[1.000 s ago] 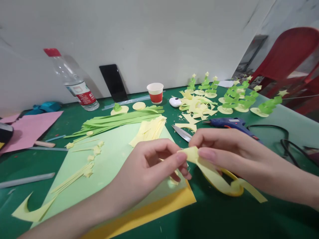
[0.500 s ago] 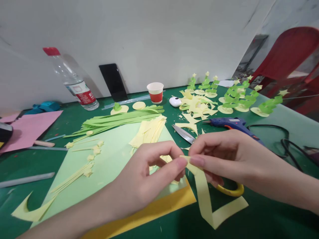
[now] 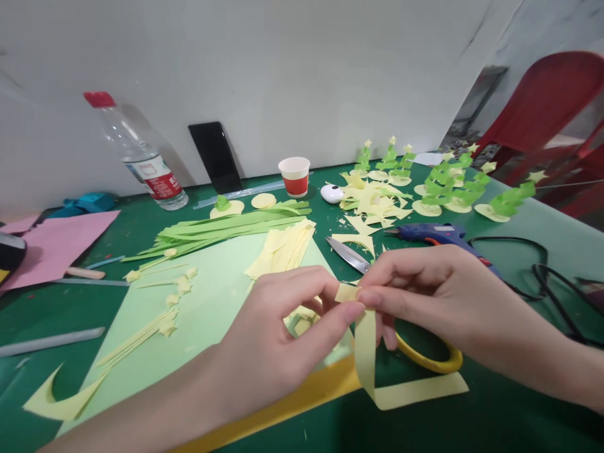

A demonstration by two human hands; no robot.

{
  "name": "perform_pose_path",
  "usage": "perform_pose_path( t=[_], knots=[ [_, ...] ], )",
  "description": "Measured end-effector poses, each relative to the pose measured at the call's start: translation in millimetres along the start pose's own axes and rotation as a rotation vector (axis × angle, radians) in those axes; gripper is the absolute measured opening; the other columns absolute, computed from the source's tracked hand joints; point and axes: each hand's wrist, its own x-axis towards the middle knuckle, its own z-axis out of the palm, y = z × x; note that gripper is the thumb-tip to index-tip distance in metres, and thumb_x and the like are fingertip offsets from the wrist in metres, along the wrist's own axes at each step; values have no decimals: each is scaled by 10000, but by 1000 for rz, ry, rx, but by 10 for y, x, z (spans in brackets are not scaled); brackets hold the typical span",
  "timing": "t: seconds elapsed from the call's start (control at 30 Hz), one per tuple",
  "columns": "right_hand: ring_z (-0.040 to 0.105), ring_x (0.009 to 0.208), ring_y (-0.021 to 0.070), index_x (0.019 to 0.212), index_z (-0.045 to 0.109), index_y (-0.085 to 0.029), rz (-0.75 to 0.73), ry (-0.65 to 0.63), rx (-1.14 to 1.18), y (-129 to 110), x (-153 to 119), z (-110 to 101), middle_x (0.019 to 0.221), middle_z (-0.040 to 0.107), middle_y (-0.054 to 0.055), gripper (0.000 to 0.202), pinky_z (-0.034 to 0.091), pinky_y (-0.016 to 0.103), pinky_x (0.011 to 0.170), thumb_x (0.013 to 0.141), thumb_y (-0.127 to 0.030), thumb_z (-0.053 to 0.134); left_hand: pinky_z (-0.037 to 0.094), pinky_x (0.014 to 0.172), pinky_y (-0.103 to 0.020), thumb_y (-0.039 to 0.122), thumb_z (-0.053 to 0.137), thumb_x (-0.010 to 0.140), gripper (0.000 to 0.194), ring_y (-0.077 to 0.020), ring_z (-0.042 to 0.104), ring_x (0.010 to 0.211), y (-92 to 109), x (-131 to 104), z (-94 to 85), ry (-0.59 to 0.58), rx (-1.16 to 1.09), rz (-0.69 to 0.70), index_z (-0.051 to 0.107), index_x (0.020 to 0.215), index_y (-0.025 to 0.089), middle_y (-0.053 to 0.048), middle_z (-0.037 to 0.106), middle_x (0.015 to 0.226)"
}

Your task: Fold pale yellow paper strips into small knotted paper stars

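A pale yellow paper strip (image 3: 365, 352) is pinched at its upper end between my left hand (image 3: 292, 327) and my right hand (image 3: 429, 296). From the fingers it hangs down, then bends sharply to the right. Scissors (image 3: 348, 255) lie open-bladed side up beyond my right hand, their yellow handle (image 3: 436, 365) partly hidden beneath it. Pale yellow strips (image 3: 285, 248) are piled on a light green sheet (image 3: 207, 302) behind my left hand. Small folded stars (image 3: 183, 285) and thin yellow strips rest on that sheet's left part.
A blue glue gun (image 3: 431, 231) with a black cord lies at right, before green spiral paper pieces (image 3: 436, 185). Yellow scraps (image 3: 372, 201), a paper cup (image 3: 296, 179), a phone (image 3: 216, 157) and a bottle (image 3: 151, 173) stand or lie along the back. Green strips (image 3: 226, 226) lie nearer.
Both hands have shifted slightly at the strip's end, the left thumb moving right. The hanging part of the strip has swung left and its bend sits higher.
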Motion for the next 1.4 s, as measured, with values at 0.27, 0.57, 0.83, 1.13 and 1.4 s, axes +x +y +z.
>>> perform_pose_path(
  t=[0.27,0.57,0.83,1.13,1.4],
  knots=[
    [540,461,62,635,571,-179,-130,-16,-95,9,-37,-25,521,579,-34,200,393,123,399,828,-218,537,414,513,-103,173,504,857,216,-54,501,561,-5,9,-20,47,-260,-9,559,648,178,56,548,619],
    [386,435,53,604,535,-179,-255,-18,-303,33,-55,4,503,474,-49,219,281,164,376,816,-143,491,391,486,-137,208,504,847,231,-71,473,536,70,-22,19,-32,-134,-37,547,625,162,42,522,586],
    [447,501,50,704,589,-191,-327,-80,-414,45,-73,-14,580,532,-53,235,325,143,434,886,-179,441,388,498,-123,153,531,847,208,-49,497,532,39,-33,4,33,-203,-11,571,644,174,66,559,584],
    [420,489,55,649,468,-184,-292,-178,-403,37,-86,-39,558,489,-52,243,308,170,433,889,-170,430,444,604,-180,213,369,905,350,-93,529,602,2,-42,-5,-12,-419,-103,545,606,162,16,554,607],
    [376,458,56,606,368,-194,-276,-233,-448,31,-85,-14,513,419,-64,274,292,177,421,873,-158,424,389,515,-162,144,511,841,223,-76,499,560,13,-28,-3,41,-148,25,541,622,169,37,558,605]
  ],
)
